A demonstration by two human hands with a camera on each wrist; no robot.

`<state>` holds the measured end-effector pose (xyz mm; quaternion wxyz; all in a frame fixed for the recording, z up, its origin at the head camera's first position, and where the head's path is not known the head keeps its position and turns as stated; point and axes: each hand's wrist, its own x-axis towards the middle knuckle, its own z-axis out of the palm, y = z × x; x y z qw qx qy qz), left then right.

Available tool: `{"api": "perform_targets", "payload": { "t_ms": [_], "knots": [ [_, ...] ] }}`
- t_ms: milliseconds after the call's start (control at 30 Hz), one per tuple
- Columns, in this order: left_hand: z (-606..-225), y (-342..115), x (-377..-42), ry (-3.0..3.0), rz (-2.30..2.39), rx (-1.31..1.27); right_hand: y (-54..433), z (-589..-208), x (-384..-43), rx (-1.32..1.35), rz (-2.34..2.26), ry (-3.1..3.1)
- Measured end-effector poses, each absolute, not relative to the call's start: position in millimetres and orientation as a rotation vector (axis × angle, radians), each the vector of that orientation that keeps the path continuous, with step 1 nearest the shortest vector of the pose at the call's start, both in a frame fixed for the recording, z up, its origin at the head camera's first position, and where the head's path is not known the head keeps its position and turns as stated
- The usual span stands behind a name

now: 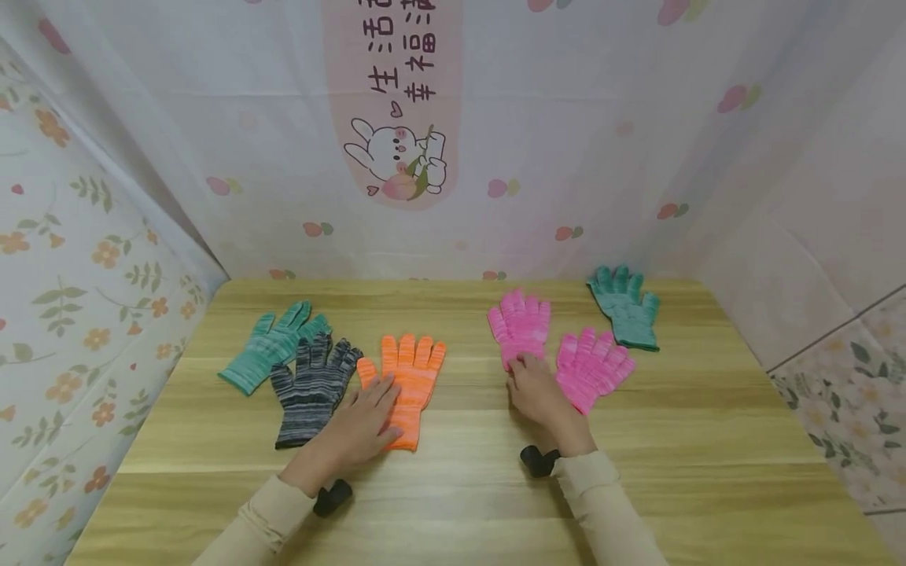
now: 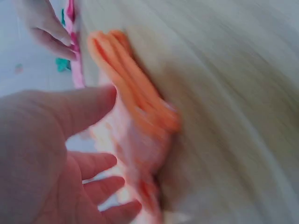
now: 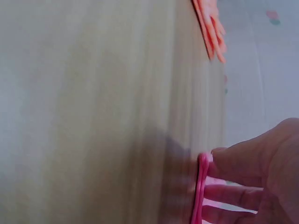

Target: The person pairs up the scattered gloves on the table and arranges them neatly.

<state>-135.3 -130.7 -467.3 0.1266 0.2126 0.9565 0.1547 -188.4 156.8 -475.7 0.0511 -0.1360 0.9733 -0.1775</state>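
Presently note orange glove (image 1: 414,385) lying flat left of centre on wood-grain tabletop (image 1: 467,487), pointing away toward patterned cloth (image 1: 524,141). Note left hand (image 1: 364,424) laid palm-down over its left side, with fingers extended and thumb apart, not closed round anything. Note right hand (image 1: 541,397) at cuff of left-hand pink glove (image 1: 520,322), with fingers bent downward; cannot tell whether pinching fabric or merely touching. Observe second pink glove (image 1: 591,365) just beside, partly behind right wrist. Observe dark grey striped glove (image 1: 307,397) close against left hand, with left green glove (image 1: 265,350) at its far side; exact overlap not determinable. Observe right green glove (image 1: 630,310) beyond second pink glove.

By judgement, likely to drag or crumple orange knit if sliding under flat fingers without a grip. Liable to disturb grey glove through contact with outer edge of left hand. May catch only one layer of pink cuff, given such shallow contact at its edge, and so let fabric slip or fold. Could also push second pink glove askew with right wrist, owing to close spacing.
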Motion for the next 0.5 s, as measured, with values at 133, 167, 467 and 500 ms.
{"api": "perform_targets", "payload": {
  "t_ms": [133, 167, 467, 500],
  "knots": [
    [-460, -110, -131, 2.874, 0.481, 0.675, 144, -471, -176, -0.51, -0.418, 3.011],
    [-458, -104, -129, 2.89, 0.495, 0.711, 141, -470, -172, -0.533, -0.4, 3.01],
    [-463, -57, -121, 2.897, 0.464, 0.938, 123, -470, -134, -0.783, -0.407, 3.025],
    [-466, -54, -121, 2.899, 0.45, 0.934, 122, -470, -131, -0.799, -0.422, 3.022]
  ]
}}
